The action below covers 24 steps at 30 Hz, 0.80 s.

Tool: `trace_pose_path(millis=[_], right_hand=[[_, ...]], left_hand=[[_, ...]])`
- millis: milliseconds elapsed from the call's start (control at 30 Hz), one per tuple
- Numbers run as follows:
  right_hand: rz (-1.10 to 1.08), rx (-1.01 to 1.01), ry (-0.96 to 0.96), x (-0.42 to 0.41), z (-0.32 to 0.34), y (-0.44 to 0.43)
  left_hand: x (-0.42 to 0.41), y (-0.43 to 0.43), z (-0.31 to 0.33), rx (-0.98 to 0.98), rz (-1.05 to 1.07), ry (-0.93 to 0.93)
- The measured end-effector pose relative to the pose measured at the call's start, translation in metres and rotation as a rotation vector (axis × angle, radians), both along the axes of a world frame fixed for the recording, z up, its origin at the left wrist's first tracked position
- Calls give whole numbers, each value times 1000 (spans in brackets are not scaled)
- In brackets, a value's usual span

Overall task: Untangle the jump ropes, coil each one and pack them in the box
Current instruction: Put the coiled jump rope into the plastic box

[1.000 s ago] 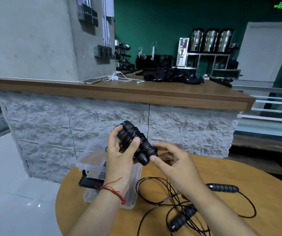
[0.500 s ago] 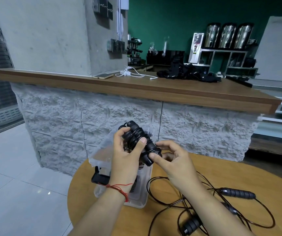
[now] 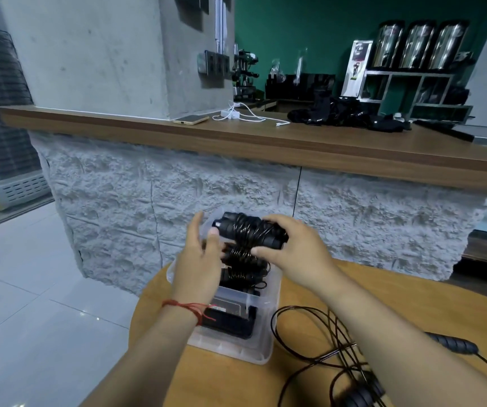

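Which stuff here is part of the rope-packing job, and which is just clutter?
Job: coiled jump rope in right hand, clear box, loose jump rope on table.
Clutter: phone, white charger cable, black cloth pile, steel canisters.

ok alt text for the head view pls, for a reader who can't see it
A right hand grips a coiled jump rope over a clear box on a round wooden table, with the left hand open beside it. A tangled rope lies on the table by the box.
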State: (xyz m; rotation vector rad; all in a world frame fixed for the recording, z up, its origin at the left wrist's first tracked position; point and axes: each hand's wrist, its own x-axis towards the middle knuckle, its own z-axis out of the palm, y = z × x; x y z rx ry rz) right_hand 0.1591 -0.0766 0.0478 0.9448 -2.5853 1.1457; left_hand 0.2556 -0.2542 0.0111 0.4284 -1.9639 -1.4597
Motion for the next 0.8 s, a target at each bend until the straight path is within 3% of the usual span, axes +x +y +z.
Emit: trace_pose_path(millis=[133,200,267,467,567,733,800], right_hand=[[-5,53,-74,-31,0,-7],[7,106,-91,-46,-3,-14],[17,181,-103,-60,-8,-24],[142,392,-174,-79,-36,-58],[153,503,-80,-79,-49,-83],[195,984,75,-76,-56,-91],[186,1077,121,-73,-57,-92]], left_hand=[[-17,-54,-9,-525,174,-246],[-28,-65,-17,-660,130,-477],[-35,-65,-26,-661,54,-619],[-45,-71,-34,-675,72,-657],[-45,-72,-36,-680,70,-669],[-45,-72,-39,-686,79,-679],[-46,-70,-39,-690,79,-675]])
